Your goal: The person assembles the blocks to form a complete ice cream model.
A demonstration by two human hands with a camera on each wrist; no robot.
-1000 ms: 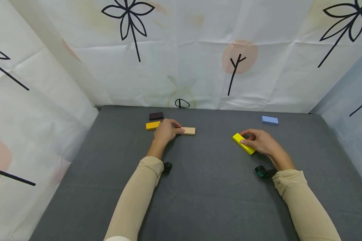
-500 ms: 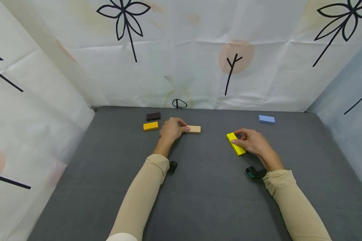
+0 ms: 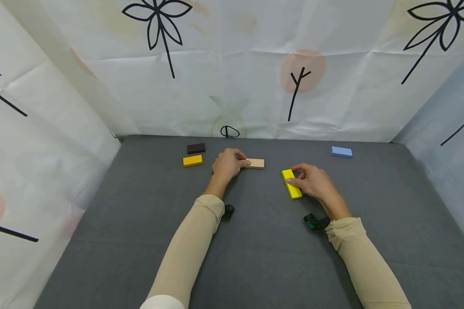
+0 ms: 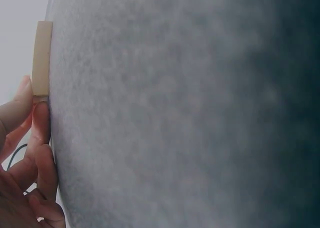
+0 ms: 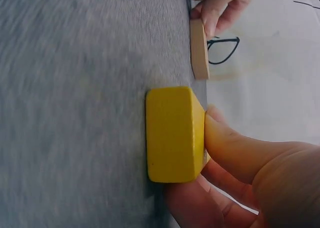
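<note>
Fingers of our right hand (image 3: 316, 182) pinch the yellow block (image 3: 294, 192) from its right, on or just above the grey table (image 3: 263, 253), probably leaving its left edge free; our left hand (image 3: 228, 165) pinches the pale block (image 3: 257, 163) by its left end. Farther back lies the blue block (image 3: 342, 152).

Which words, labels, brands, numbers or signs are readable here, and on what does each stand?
No readable text.
Yellow block, wooden block, orange block, dark block, blue block: no lettering visible.
Wall cloth: only drawings and coloured shapes.
Wrist devices: too small to tell.
</note>
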